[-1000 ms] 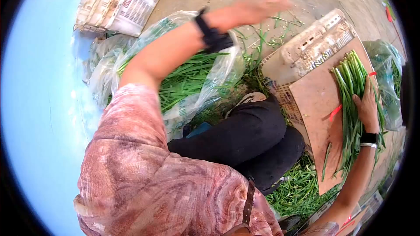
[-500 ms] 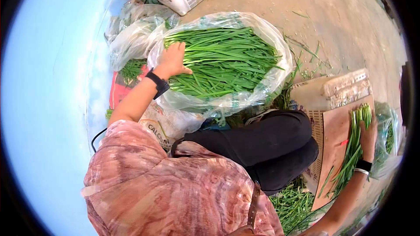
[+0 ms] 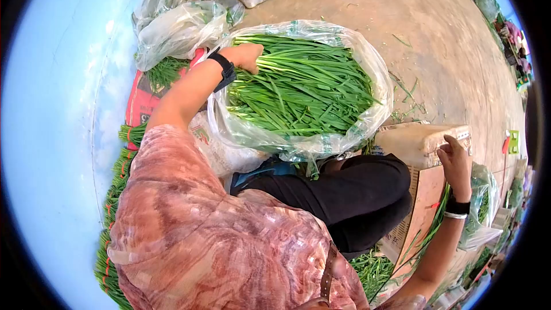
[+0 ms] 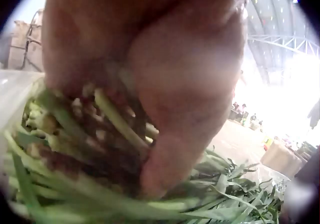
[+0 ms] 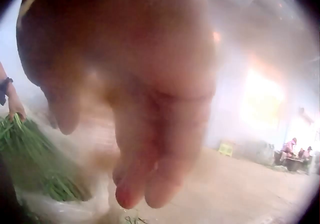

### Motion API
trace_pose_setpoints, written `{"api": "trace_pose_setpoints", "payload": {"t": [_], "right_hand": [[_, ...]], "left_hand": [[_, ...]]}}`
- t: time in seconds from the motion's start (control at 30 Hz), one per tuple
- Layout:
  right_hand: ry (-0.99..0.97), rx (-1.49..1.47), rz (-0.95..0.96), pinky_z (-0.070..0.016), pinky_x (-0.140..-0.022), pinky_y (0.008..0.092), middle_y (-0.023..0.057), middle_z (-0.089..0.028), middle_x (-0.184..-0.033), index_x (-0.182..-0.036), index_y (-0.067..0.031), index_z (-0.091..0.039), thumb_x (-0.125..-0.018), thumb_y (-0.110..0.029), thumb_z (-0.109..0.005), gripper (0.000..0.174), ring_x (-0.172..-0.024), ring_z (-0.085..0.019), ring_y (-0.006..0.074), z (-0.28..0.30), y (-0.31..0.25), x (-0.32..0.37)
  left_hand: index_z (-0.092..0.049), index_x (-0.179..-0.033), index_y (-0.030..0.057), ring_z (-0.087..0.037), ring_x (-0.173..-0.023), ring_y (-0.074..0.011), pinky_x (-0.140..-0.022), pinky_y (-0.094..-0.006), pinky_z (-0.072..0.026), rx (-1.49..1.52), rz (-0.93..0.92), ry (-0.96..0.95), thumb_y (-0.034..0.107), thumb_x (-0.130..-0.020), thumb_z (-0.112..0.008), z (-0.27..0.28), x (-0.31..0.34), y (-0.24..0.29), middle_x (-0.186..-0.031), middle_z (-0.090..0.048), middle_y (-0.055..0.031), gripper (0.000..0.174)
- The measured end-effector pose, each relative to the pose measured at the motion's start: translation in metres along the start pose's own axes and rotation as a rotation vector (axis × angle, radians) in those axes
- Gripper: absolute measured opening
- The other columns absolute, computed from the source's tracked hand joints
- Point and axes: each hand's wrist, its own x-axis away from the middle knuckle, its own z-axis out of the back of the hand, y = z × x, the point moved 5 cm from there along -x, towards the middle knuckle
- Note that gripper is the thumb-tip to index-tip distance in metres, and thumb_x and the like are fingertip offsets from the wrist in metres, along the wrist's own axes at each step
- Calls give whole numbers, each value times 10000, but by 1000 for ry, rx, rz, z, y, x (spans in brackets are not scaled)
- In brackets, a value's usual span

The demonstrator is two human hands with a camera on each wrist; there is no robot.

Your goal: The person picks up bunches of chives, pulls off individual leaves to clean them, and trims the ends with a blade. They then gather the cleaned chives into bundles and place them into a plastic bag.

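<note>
"How's the grip?"

"The left hand (image 3: pixel 244 57) grasps green stalks (image 3: pixel 307 92) by their pale ends, just inside the plastic bag's (image 3: pixel 383 83) left rim. The right hand (image 3: pixel 456 166), right of the bag, holds nothing, fingers loosely bent."

"Any advice?"

"Gather close to those ends; the slim, ribbon-like leaves would likely tangle. The bag's film looks thin, crinkled, translucent."

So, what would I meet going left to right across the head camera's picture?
Green bundles tied with orange bands → the left hand gripping loose chive-like greens → the right hand → a lime-green stool.
</note>
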Motion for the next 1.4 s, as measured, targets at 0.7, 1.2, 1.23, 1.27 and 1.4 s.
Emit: {"api": "trace_pose_setpoints", "payload": {"t": [0.7,1.2,1.23,1.27,1.4], "right_hand": [[-31,-378,554,-350,-1000,471,153,-514,-1265,-1454,-59,-58,-547,-181,-857,1215,-1122,-528,311,-287,-308,-187],[341,-1055,177,-478,-675,221,8,-638,-799,-922,1,-641,-800,-39,-678,133,-712,-572,73,-186,-210,-206],[400,-1060,138,-486,-684,230,23,-646,-805,-936,6,-637,-809,-41,-671,140,-721,-590,87,-160,-196,-200],[445,-1132,128,-495,-690,241,42,-653,-809,-958,18,-628,-819,-39,-660,154,-731,-606,107,-136,-181,-192],[637,-1222,118,-515,-689,269,104,-662,-820,-1025,51,-591,-842,-50,-632,212,-746,-630,157,-43,-149,-135]], "left_hand": [[-639,-856,-35,-626,-694,-299,-629,-387,-486,236,-35,-5,136,-603,-685,55,30,76,-763,-654,-188,309],[-470,-1259,9,-393,-1248,-340,-948,-465,-376,20,-98,367,395,-862,-572,-38,72,32,-1304,-464,-188,563],[-482,-1246,10,-412,-1229,-335,-938,-480,-380,-60,-140,466,395,-853,-582,-48,73,31,-1286,-479,-186,559],[-479,-1258,16,-411,-1235,-334,-975,-461,-363,-8,-67,365,382,-853,-593,-40,70,34,-1311,-460,-189,558],[-488,-1248,5,-449,-1201,-343,-982,-443,-372,-46,12,426,393,-811,-651,45,83,76,-1302,-469,-189,607]]}}
